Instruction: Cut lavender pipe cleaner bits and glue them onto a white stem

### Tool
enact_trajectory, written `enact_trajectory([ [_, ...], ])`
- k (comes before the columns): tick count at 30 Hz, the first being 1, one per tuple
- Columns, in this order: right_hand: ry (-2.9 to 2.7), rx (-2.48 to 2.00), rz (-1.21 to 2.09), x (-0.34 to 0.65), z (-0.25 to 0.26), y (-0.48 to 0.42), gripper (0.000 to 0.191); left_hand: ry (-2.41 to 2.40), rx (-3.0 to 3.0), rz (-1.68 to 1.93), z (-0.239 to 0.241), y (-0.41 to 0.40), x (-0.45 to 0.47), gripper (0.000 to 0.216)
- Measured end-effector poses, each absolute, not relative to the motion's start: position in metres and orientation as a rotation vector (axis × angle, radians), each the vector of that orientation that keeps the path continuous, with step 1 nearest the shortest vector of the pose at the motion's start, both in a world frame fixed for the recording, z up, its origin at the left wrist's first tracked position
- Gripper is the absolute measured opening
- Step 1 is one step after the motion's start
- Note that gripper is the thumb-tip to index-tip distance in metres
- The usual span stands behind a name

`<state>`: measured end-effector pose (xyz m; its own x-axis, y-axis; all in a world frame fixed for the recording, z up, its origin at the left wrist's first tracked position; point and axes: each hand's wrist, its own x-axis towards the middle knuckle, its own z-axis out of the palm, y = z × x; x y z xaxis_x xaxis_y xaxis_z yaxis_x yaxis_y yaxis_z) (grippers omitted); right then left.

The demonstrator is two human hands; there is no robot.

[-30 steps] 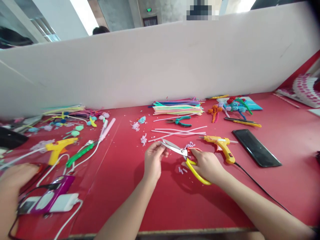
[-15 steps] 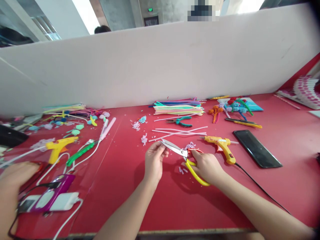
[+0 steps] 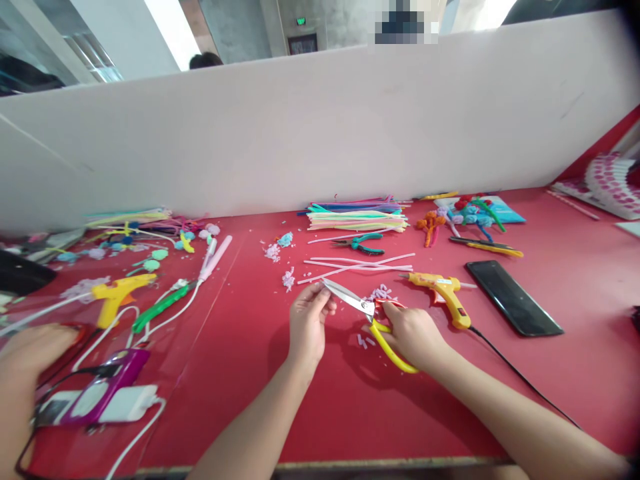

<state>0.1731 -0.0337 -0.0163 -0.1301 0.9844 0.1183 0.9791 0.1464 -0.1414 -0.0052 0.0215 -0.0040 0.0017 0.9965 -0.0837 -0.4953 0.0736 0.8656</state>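
My right hand (image 3: 413,333) grips a pair of scissors (image 3: 350,296) with yellow and red handles, the blades close together and pointing left. At the blade tips, my left hand (image 3: 310,319) is closed in a pinch; whatever its fingertips hold is too small and hidden to make out. Short lilac cut pieces (image 3: 382,293) lie just beyond the scissors, with a few more bits (image 3: 364,341) below the blades. Several pale pink pipe cleaners (image 3: 365,263) lie crossed behind my hands.
Teal pliers (image 3: 367,245) and a pipe-cleaner bundle (image 3: 357,219) lie behind. On the right are a yellow glue gun (image 3: 445,290), its cord, and a black phone (image 3: 515,297). Another person's hand (image 3: 40,347), a second glue gun (image 3: 115,297) and a power strip (image 3: 107,387) are left.
Almost nothing differs. The scissors and my right hand have shifted very slightly, while my left hand keeps its pinch at the blade tips.
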Motion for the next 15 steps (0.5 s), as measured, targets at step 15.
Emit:
enact_trajectory([
  [15,-2.180,-2.001,0.157,0.1730,-0.0124,-0.0330,0.039,0.864,0.779,1.328,-0.0034,0.0213,-0.0060,0.011],
])
